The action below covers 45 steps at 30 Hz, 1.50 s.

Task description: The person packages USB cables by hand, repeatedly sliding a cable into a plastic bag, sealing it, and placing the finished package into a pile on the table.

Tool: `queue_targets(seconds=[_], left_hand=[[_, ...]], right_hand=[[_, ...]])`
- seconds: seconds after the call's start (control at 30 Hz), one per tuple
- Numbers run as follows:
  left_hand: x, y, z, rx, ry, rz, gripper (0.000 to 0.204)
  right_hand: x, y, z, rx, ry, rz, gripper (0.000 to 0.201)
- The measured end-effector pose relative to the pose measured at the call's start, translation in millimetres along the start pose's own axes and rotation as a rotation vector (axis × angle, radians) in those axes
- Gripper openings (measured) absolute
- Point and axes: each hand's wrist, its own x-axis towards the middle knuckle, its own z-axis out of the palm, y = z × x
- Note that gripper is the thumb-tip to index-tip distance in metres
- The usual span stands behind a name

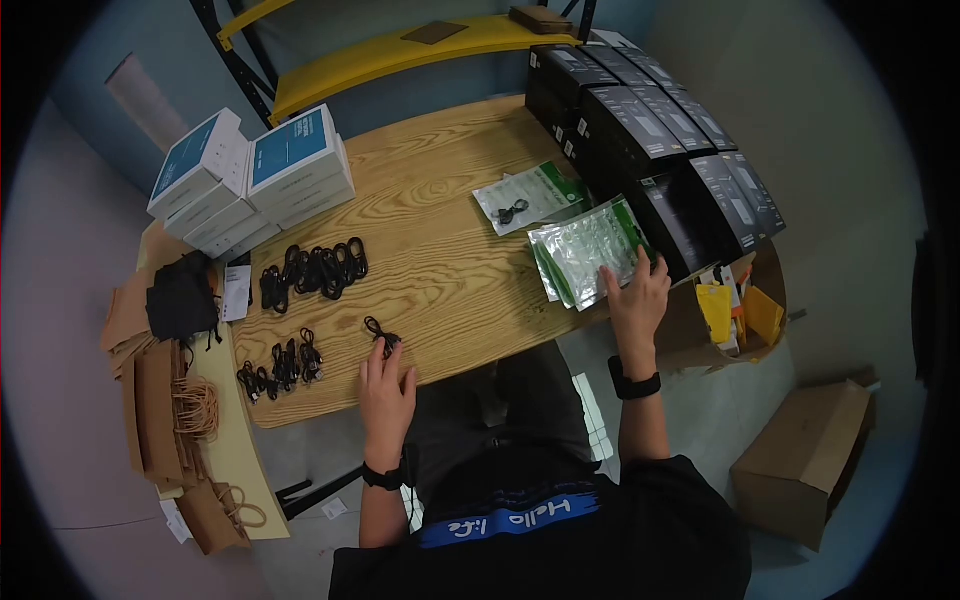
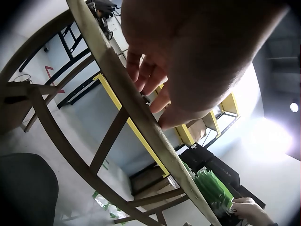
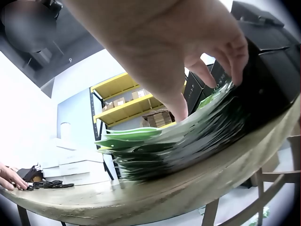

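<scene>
My left hand (image 1: pixel 385 402) is near the table's front edge, its fingertips on a small coiled black cable (image 1: pixel 376 328). The thumb stands apart from the other fingers. In the left wrist view, a bit of dark cable (image 2: pixel 146 99) shows by the fingertips. On the right, my right hand (image 1: pixel 638 305) rests its spread thumb and fingers on a thick stack of clear and green plastic bags (image 1: pixel 585 250). The right wrist view shows the stack's layered edges (image 3: pixel 141 157) under the thumb and fingertips. Behind the stack lies another bag (image 1: pixel 525 195) with a black cable on it.
Larger cable bundles (image 1: pixel 315 270) and smaller ones (image 1: pixel 283 365) form rows at left. White-and-blue boxes (image 1: pixel 298 160) stand behind them; black boxes (image 1: pixel 635 125) fill the back right. Brown paper bags (image 1: pixel 150 410) lie at far left. A carton with yellow items (image 1: pixel 735 315) stands at right.
</scene>
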Motion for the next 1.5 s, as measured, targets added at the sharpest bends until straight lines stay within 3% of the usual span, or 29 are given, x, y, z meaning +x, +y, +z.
queue_targets(seconds=[0.17, 0.47, 0.57, 0.73, 0.77, 0.8, 0.87, 0.97, 1.03, 1.07, 1.13, 1.17, 1.23, 1.27, 1.33, 1.5], left_hand=[[-5, -4, 2, 0.035, 0.039, 0.034, 0.04], [-8, 2, 4, 0.026, 0.035, 0.051, 0.039], [-9, 6, 6, -0.004, 0.009, 0.061, 0.039], [-9, 11, 13, -0.017, -0.008, 0.068, 0.041], [-9, 13, 13, -0.011, -0.002, 0.055, 0.041], [-8, 17, 13, 0.041, 0.005, 0.03, 0.042], [-6, 18, 13, 0.096, 0.01, 0.001, 0.043], [0, 13, 18, 0.149, 0.058, -0.02, 0.039], [2, 8, 17, 0.15, 0.132, 0.006, 0.034], [4, 7, 15, -0.028, 0.184, -0.052, 0.031], [4, 18, -1, -0.39, 0.359, -0.134, 0.025], [1, 23, -13, -0.379, 0.36, -0.14, 0.025], [-5, 34, -37, -0.249, 0.432, 0.016, 0.025], [-6, 44, -49, -0.122, 0.367, 0.058, 0.024], [-8, 56, -60, 0.092, 0.255, 0.185, 0.021], [-22, 74, -77, 0.315, 0.232, 0.12, 0.02]], right_hand=[[8, 4, 1, 0.059, -0.004, -0.008, 0.067], [16, 13, 10, 0.152, 0.029, 0.072, 0.038], [19, 13, 6, 0.113, 0.083, 0.051, 0.025], [25, 5, -22, 0.111, 0.34, -0.067, 0.009], [23, 0, -32, 0.328, 0.258, 0.021, 0.009], [21, -7, -39, 0.338, 0.25, 0.012, 0.009], [10, -26, -50, 1.084, 0.115, 0.183, 0.01], [-15, -67, -58, 1.313, -0.142, 0.199, 0.025], [-38, -76, -45, 1.257, -0.373, 0.071, 0.038], [-49, -81, -36, 1.232, -0.467, 0.016, 0.039], [-74, -93, -11, 1.385, -0.646, 0.143, 0.041], [-84, -98, -6, 1.383, -0.692, 0.165, 0.041], [-102, -106, 9, 1.395, -0.678, 0.154, 0.039], [-109, -110, 7, 1.426, -0.748, 0.242, 0.037], [-116, -120, 1, 1.4, -0.757, 0.218, 0.036], [-122, -136, -7, 1.388, -0.746, 0.164, 0.036]])
